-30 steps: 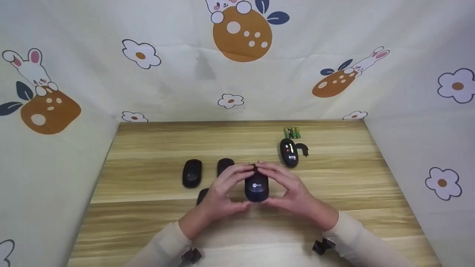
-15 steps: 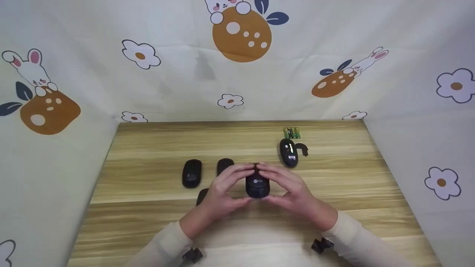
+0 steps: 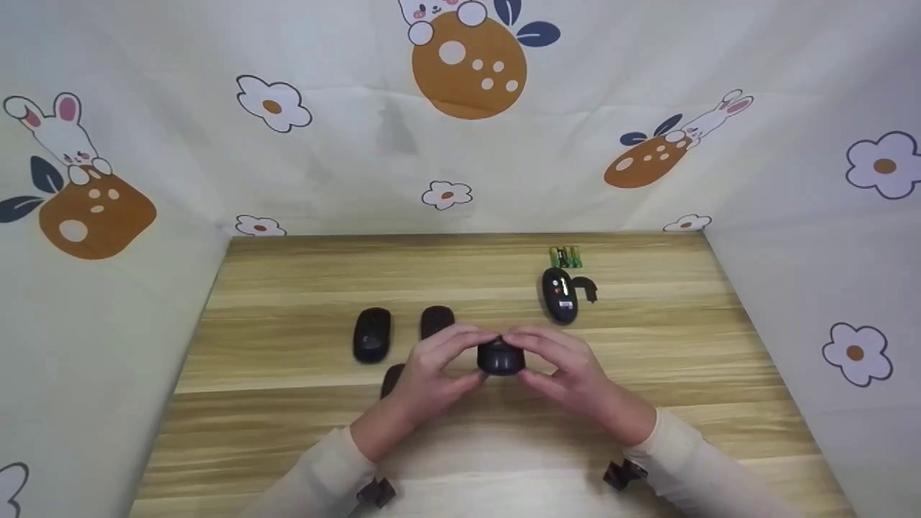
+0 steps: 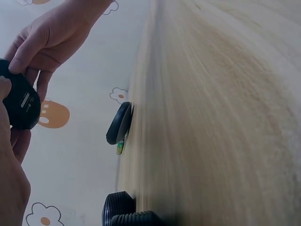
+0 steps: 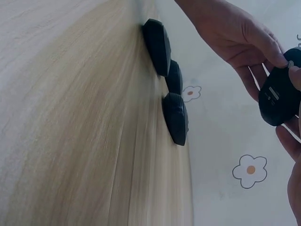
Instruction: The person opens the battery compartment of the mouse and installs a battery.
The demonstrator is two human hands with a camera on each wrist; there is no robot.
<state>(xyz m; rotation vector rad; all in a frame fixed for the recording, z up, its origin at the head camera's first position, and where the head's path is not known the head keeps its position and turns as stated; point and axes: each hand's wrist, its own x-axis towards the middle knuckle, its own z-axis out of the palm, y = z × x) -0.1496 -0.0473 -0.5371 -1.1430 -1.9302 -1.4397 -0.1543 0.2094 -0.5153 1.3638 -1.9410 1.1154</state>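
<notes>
A black computer mouse (image 3: pixel 501 357) is held up above the table between both hands, its rear end turned toward the head camera. My left hand (image 3: pixel 440 367) grips its left side, thumb below and fingers over the far edge. On the opposite side my right hand (image 3: pixel 565 367) grips it the same way. In the left wrist view the underside of the mouse (image 4: pixel 23 106) shows a small printed label, with thumbs on it. The right wrist view shows that same underside of the mouse (image 5: pixel 275 99), partly cut off by the frame edge.
Left of the hands lie three more black mice: one at far left (image 3: pixel 372 335), one behind the left hand (image 3: pixel 437 321), one mostly hidden (image 3: pixel 391 379). Back right, an upturned mouse (image 3: pixel 560 296) lies beside its removed cover (image 3: pixel 586 288) and several green batteries (image 3: pixel 565 257).
Both hands have tilted the held mouse, so its top with the logo has turned out of sight and its rear end now faces the head camera. The other things have stayed put.
</notes>
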